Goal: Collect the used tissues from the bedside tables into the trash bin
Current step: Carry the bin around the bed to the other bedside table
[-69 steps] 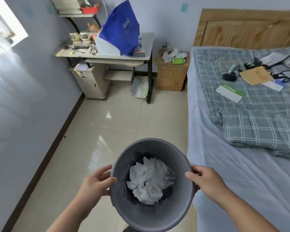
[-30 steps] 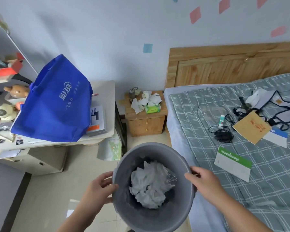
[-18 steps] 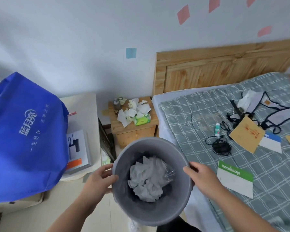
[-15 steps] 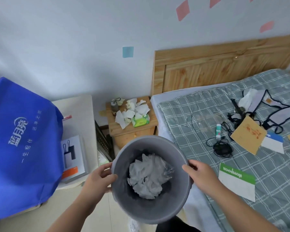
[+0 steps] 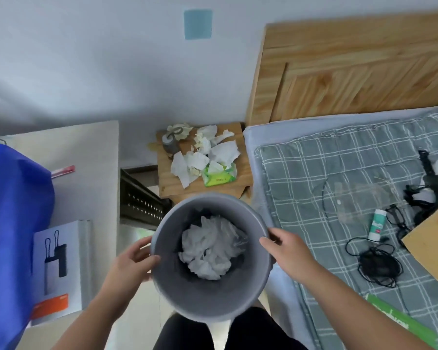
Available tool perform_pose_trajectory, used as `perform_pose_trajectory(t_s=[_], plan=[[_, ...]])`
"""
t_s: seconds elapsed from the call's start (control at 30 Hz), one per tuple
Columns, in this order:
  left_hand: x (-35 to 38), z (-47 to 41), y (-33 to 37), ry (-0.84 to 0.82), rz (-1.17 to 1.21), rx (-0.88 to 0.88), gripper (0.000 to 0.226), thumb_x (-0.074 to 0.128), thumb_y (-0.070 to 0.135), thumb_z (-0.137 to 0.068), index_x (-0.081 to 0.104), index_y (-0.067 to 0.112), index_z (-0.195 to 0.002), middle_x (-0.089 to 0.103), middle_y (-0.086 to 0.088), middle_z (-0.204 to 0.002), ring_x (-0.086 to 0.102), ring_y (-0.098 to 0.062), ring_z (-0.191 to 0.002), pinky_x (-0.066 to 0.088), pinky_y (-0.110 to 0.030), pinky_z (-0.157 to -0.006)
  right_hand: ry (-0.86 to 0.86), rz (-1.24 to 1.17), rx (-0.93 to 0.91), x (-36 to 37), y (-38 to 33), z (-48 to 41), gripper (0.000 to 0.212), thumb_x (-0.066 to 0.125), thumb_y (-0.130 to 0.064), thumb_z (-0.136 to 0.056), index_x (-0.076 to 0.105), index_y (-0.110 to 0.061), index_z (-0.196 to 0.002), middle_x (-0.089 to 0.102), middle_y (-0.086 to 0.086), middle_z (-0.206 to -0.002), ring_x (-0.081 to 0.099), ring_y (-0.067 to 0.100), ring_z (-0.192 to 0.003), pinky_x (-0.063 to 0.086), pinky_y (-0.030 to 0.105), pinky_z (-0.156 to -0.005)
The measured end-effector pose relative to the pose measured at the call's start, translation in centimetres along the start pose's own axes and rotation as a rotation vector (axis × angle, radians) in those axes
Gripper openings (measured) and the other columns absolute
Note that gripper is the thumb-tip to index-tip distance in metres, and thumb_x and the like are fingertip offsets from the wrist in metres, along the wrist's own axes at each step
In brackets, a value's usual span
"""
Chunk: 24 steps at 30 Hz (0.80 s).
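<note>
**Carrying the bin up to the littered bedside table**

Gripping the round grey plastic trash bin [image 5: 210, 294] from both sides, the person held it level at about waist height, its mouth facing up. The left hand [image 5: 130, 261] pressed against the bin's left wall with its fingers [image 5: 142, 245] curled around the outside and the thumb hooked at the rim; the right hand [image 5: 287, 248] clasped the opposite side, fingers wrapped over the rim edge. Both hands were thus closed on the bin, neither free to pick anything up. This two-sided hold probably served to keep the open mouth steady and directly below and in front of the table, so tissues could be dropped or swept across a short gap.

Between the two sets of fingers, down inside the bin, lay a heap of crumpled white tissues [image 5: 210, 251] with a scrap of clear film at the side nearer the right hand. They filled only the bottom, leaving plenty of room.

Just beyond the fingertips, past the bin's far rim, stood the small wooden bedside table [image 5: 243, 178]. On its top lay the loose used white tissues [image 5: 208, 152] still to be collected, spread beside a green soft tissue pack [image 5: 218, 178] and a small grey jar [image 5: 171, 145].

Judging from this, one hand would have to let go before any tissue could be gathered.
</note>
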State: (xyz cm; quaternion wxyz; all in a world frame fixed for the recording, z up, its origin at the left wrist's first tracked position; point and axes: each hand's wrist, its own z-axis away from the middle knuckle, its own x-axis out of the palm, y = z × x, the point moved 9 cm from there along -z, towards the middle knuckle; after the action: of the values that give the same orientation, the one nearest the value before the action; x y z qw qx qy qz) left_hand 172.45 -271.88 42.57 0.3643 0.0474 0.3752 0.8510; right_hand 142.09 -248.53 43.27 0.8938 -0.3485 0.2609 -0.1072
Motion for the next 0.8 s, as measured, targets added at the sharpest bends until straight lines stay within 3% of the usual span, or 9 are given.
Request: perform_pose_trajectory(t_s=[0.1,0.2,0.27,0.43,0.53,0.6,0.67,0.73,0.8], plan=[[0.7,-4.0,-0.5,0.035,0.002,-0.031,0.049,0.077,0.017,-0.08,0.075,0.058,-0.107,0.084,0.009,-0.112,0.08,-0.023,-0.098,0.064,-0.053,-0.089,0.018,0.03,0.018,0.6,0.7,-4.6,0.013,0.064,-0.027,-0.096,0.075,-0.031,-0.09,0.075,0.006,-0.081,0.066,0.015,-0.065,0.05,0.033,-0.064],[1.2,-9.2,-2.4,0.056,0.01,-0.067,0.048,0.075,0.02,-0.074,0.075,0.058,-0.105,0.084,0.011,-0.109,0.081,-0.02,-0.095,0.064,-0.047,-0.082,0.011,0.052,0.063,2.8,3.3,-9.6,0.019,0.061,-0.029,-0.096,0.073,-0.015,-0.1,0.075,0.015,-0.088,0.067,0.03,-0.074,0.044,0.033,-0.063],[1.7,-13.4,-4.8,0.06,0.038,-0.086,0.05,0.073,0.012,-0.08,0.076,0.054,-0.106,0.084,0.011,-0.107,0.081,-0.016,-0.091,0.063,-0.04,-0.076,-0.006,0.081,0.086,5.0,5.4,-13.0,0.025,0.059,-0.028,-0.097,0.071,-0.006,-0.102,0.074,0.021,-0.093,0.068,0.039,-0.086,0.047,0.038,-0.067],[3.3,-22.9,-12.7,0.088,0.099,-0.157,0.052,0.067,-0.005,-0.091,0.074,0.035,-0.123,0.084,0.009,-0.11,0.082,-0.011,-0.09,0.064,-0.031,-0.067,0.029,0.152,0.13,10.1,11.2,-20.8,0.018,0.053,-0.032,-0.103,0.065,-0.025,-0.09,0.07,-0.002,-0.081,0.065,0.024,-0.078,0.044,0.033,-0.061],[4.6,-27.5,-17.6,0.123,0.148,-0.206,0.05,0.066,-0.007,-0.093,0.071,0.028,-0.129,0.084,0.008,-0.113,0.081,-0.01,-0.09,0.064,-0.026,-0.063,0.059,0.154,0.161,13.2,15.4,-25.4,0.031,0.052,-0.026,-0.104,0.05,-0.03,-0.074,0.057,-0.005,-0.072,0.056,0.025,-0.074,0.04,0.035,-0.059],[5.4,-30.4,-20.3,0.113,0.151,-0.23,0.048,0.064,-0.008,-0.094,0.07,0.026,-0.127,0.083,0.007,-0.113,0.079,-0.013,-0.094,0.064,-0.026,-0.062,0.049,0.177,0.193,15.2,17.9,-28.3,0.022,0.05,-0.025,-0.106,0.061,-0.018,-0.088,0.065,0.005,-0.085,0.061,0.032,-0.086,0.05,0.043,-0.073],[6.4,-32.7,-22.5,0.077,0.138,-0.262,0.047,0.062,-0.009,-0.095,0.068,0.023,-0.13,0.081,0.003,-0.119,0.076,-0.016,-0.099,0.066,-0.033,-0.072,0.041,0.223,0.207,16.7,19.9,-30.8,0.025,0.048,-0.026,-0.108,0.064,-0.007,-0.111,0.069,0.015,-0.106,0.063,0.038,-0.101,0.051,0.046,-0.086],[7.4,-35.2,-24.4,0.036,0.113,-0.278,0.048,0.063,-0.008,-0.095,0.065,0.018,-0.136,0.079,-0.002,-0.125,0.075,-0.017,-0.1,0.063,-0.044,-0.089,0.04,0.253,0.219,17.4,21.7,-33.0,0.027,0.046,-0.027,-0.11,0.062,-0.007,-0.117,0.069,0.016,-0.112,0.062,0.038,-0.103,0.05,0.044,-0.087],[7.9,-37.3,-25.6,0.024,0.089,-0.279,0.048,0.064,-0.006,-0.095,0.065,0.018,-0.137,0.079,-0.002,-0.125,0.074,-0.018,-0.098,0.059,-0.046,-0.09,0.021,0.257,0.231,18.1,23.3,-34.6,0.027,0.044,-0.029,-0.11,0.061,-0.01,-0.117,0.069,0.015,-0.113,0.062,0.036,-0.102,0.05,0.043,-0.088]])
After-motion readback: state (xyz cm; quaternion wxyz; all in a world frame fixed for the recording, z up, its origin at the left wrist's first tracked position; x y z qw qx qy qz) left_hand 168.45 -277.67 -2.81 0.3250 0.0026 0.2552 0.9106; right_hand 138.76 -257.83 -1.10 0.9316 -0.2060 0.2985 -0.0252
